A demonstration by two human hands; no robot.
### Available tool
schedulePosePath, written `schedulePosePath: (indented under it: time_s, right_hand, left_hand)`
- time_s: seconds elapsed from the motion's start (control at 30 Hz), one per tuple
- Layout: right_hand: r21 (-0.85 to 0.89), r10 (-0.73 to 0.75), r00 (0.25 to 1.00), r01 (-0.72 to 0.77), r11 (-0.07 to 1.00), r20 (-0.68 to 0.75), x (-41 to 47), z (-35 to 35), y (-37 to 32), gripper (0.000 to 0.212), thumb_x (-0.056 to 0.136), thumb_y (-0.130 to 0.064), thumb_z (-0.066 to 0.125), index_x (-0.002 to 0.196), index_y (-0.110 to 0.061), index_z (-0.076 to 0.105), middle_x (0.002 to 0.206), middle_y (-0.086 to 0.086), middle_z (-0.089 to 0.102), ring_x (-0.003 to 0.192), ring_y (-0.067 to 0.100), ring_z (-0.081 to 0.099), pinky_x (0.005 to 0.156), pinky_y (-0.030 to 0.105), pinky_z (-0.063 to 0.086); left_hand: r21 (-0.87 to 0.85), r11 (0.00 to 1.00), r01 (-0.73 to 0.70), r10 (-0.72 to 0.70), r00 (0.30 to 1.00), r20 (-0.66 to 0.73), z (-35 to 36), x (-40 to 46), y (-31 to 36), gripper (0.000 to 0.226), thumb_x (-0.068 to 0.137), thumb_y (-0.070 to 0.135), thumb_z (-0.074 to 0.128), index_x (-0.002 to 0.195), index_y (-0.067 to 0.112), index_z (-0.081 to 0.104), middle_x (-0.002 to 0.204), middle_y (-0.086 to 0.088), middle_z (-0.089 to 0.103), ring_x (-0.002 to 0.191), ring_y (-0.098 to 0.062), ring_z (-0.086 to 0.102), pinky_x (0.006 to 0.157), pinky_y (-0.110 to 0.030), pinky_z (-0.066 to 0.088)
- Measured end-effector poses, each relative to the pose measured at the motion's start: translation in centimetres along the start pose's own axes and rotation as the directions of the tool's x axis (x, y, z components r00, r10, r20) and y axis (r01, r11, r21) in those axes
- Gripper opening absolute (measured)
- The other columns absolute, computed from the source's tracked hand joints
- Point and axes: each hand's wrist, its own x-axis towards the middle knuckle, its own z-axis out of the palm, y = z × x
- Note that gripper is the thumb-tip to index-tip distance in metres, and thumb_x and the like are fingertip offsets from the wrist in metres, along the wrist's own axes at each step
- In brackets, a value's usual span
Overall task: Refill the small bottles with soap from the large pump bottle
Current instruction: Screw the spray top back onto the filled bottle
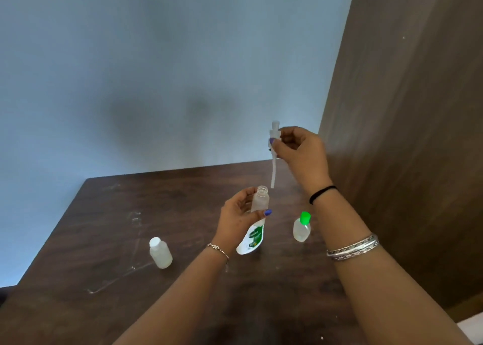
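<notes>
A plain room: dark wooden table (104, 240), blue wall (156, 70), brown wood panel (418, 109).

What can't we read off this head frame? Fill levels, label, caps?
- Soap level in the large translucent pump bottle: head view, left hand covers its middle.
- Its green-and-white label text: too small and blurred.
- White pump head with dip tube: top partly hidden by right hand's fingers, motion-blurred.
- Contents of the small green-capped bottle and small white-capped bottle: translucent, unclear.

bottle label (254, 236) blurred, part hidden by hand (240, 214)
</notes>
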Motion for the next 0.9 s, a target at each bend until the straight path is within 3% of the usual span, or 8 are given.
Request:
schedulePosePath:
  time_s: [0.17, 0.33, 0.47, 0.57, 0.67, 0.8, 0.9]
  right_hand:
    - [0.116, -0.056, 0.996, 0.048, 0.992, 0.065, -0.5, 2.8, -2.2, 0.014, 0.08, -0.014, 0.072, 0.092, -0.013, 0.066, 0.089, 0.01, 0.071, 0.086, 0.029, 0.069, 0.083, 0.046, 0.056]
    - [0.093, -0.073, 0.992, 0.063, 0.994, 0.105, -1.1, 4.6, -2.3, 0.015, 0.08, -0.013, 0.072, 0.093, -0.013, 0.066, 0.088, 0.006, 0.07, 0.084, 0.024, 0.068, 0.082, 0.043, 0.056]
    - [0.11, -0.039, 0.985, 0.02, 0.994, 0.17, -1.5, 5.7, -1.7, 0.017, 0.079, -0.013, 0.072, 0.094, -0.009, 0.067, 0.091, 0.011, 0.071, 0.086, 0.028, 0.067, 0.084, 0.045, 0.055]
    - [0.145, 0.021, 0.965, -0.061, 0.988, 0.262, -1.9, 6.1, -0.9, 0.013, 0.078, -0.008, 0.072, 0.086, -0.015, 0.065, 0.084, 0.006, 0.068, 0.079, 0.018, 0.066, 0.082, 0.032, 0.055]
    - [0.153, 0.046, 0.932, -0.108, 0.982, 0.361, -2.4, 6.1, -0.1, 0.014, 0.079, -0.004, 0.07, 0.088, -0.014, 0.064, 0.086, 0.005, 0.067, 0.072, 0.002, 0.064, 0.075, 0.016, 0.053]
    - [0.134, 0.082, 0.879, -0.163, 0.977, 0.47, -3.3, 6.1, 1.0, 0.019, 0.081, -0.002, 0.068, 0.099, -0.008, 0.065, 0.098, 0.01, 0.07, 0.085, 0.013, 0.066, 0.081, 0.018, 0.053]
    - [0.135, 0.091, 0.857, -0.183, 0.974, 0.508, -3.6, 5.9, 1.4, 0.025, 0.083, -0.001, 0.065, 0.107, -0.002, 0.064, 0.098, 0.007, 0.069, 0.084, 0.007, 0.066, 0.074, 0.01, 0.051]
  left_hand:
    - [0.012, 0.999, -0.03, 0.03, 0.998, -0.051, -2.3, -0.6, 0.7, 0.048, 0.068, 0.002, 0.076, 0.111, 0.016, 0.058, 0.112, -0.009, 0.066, 0.103, -0.023, 0.063, 0.093, -0.035, 0.051]
    - [0.026, 0.999, -0.037, 0.039, 0.994, -0.1, -3.8, -1.2, 0.7, 0.049, 0.069, 0.002, 0.075, 0.113, 0.014, 0.057, 0.116, -0.009, 0.064, 0.105, -0.021, 0.062, 0.095, -0.034, 0.05]
    - [0.039, 0.998, -0.048, 0.052, 0.991, -0.124, -4.6, -1.2, 0.8, 0.055, 0.068, 0.005, 0.076, 0.118, 0.011, 0.056, 0.113, -0.005, 0.064, 0.103, -0.017, 0.062, 0.09, -0.023, 0.052]
    - [0.037, 0.998, -0.054, 0.059, 0.989, -0.136, -4.9, -1.2, 0.9, 0.053, 0.068, 0.006, 0.077, 0.115, 0.015, 0.056, 0.111, -0.002, 0.064, 0.1, -0.015, 0.062, 0.086, -0.019, 0.052]
    - [0.036, 0.998, -0.047, 0.052, 0.986, -0.156, -5.2, -1.2, 1.0, 0.054, 0.068, 0.009, 0.077, 0.117, 0.015, 0.055, 0.113, -0.004, 0.064, 0.103, -0.017, 0.061, 0.092, -0.026, 0.05]
    - [0.03, 0.998, -0.048, 0.053, 0.984, -0.172, -5.7, -1.2, 0.9, 0.057, 0.067, 0.009, 0.078, 0.12, 0.009, 0.055, 0.114, -0.008, 0.065, 0.103, -0.018, 0.063, 0.094, -0.031, 0.05]
    - [0.031, 0.999, -0.043, 0.048, 0.984, -0.172, -5.9, -1.2, 0.8, 0.057, 0.066, 0.006, 0.077, 0.118, 0.008, 0.056, 0.112, -0.01, 0.066, 0.097, -0.015, 0.064, 0.092, -0.027, 0.051]
